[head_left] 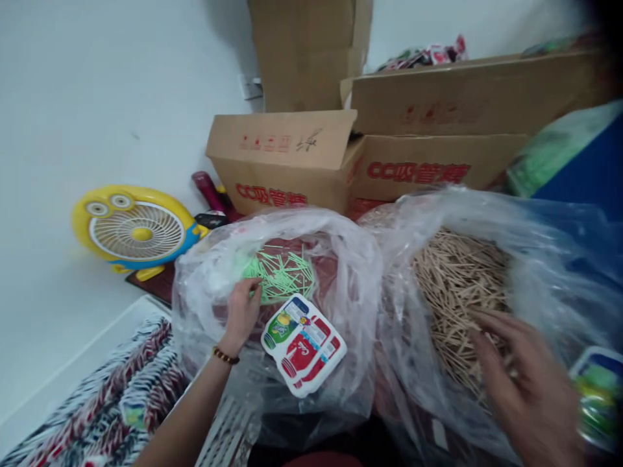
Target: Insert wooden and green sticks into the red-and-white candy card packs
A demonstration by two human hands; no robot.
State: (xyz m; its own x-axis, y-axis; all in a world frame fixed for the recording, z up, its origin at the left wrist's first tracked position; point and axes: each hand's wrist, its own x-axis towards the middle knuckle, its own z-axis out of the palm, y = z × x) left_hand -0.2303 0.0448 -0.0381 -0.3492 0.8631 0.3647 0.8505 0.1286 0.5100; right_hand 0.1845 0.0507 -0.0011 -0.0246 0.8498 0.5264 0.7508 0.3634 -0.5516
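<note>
My left hand [242, 310], with a beaded bracelet at the wrist, reaches into a clear plastic bag [204, 272]. Its fingers are curled and pinch at the edge of a heap of green sticks [285, 275]. A bottle-shaped printed card pack [302, 344] lies on the bag just right of that hand. My right hand [523, 383] is blurred. Its fingers are stretched out over a heap of tan wooden sticks [455, 285] in a second clear bag [535, 214] and touch the sticks.
Cardboard boxes with red print [287, 162] are stacked behind the bags. A yellow character fan [134, 230] stands at the left against the white wall. Striped packets [121, 395] lie at the lower left. Another printed pack [598, 395] sits at the right edge.
</note>
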